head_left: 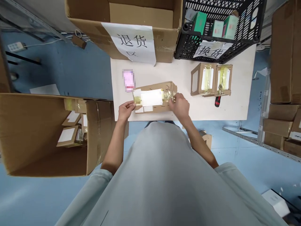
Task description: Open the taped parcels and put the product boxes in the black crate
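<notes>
A brown cardboard box [162, 108] lies at the table's front edge, with a white label and crinkled yellowish tape [168, 95] on it. The fingers of my left hand [125, 110] are closed at its left end, thumb and fingertips at the edge. My right hand [180, 106] is pinched at the right end, where the loose-looking tape is; whether it grips tape or cardboard flap is hard to make out. Just beyond the left end lies a blurred pink item [129, 80].
Two taped small boxes [203, 78] stand right on the white table [237, 106], by a red-and-black tool handle [217, 101]. Behind are a large labelled carton [164, 47] and a black crate [181, 47] with green boxes. An open carton [35, 131] holding several parcels stands left.
</notes>
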Action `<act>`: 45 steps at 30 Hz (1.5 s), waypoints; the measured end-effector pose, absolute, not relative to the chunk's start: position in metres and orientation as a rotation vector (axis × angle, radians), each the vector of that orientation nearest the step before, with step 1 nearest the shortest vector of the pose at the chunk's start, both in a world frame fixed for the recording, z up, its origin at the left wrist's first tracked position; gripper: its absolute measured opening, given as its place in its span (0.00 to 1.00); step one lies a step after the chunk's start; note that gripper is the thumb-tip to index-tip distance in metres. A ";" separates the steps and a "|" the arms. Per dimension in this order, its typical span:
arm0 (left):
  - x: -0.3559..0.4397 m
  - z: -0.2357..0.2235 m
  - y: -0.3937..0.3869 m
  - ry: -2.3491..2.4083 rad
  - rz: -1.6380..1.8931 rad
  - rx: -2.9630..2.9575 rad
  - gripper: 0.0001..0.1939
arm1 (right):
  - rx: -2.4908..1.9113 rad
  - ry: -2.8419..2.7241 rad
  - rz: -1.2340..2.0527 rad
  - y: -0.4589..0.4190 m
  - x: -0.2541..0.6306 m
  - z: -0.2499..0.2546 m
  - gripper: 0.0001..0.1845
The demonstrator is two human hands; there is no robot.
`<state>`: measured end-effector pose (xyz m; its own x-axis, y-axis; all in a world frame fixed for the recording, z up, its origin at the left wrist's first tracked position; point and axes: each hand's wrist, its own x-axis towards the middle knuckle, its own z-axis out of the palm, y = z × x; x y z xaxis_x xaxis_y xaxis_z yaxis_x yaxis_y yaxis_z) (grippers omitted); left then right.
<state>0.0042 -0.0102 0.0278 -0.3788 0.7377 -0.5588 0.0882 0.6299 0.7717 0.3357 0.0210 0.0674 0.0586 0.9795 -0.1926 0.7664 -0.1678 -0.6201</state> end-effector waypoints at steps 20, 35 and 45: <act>0.054 0.060 -0.082 1.858 0.513 1.003 0.14 | -2.095 -1.358 1.084 -0.081 0.418 0.056 0.29; 0.036 0.055 0.025 1.804 0.649 1.176 0.10 | -2.169 -1.437 0.894 0.010 0.398 0.046 0.12; 0.019 0.048 0.009 1.725 0.584 1.194 0.21 | -2.081 -1.368 0.946 -0.009 0.381 0.041 0.15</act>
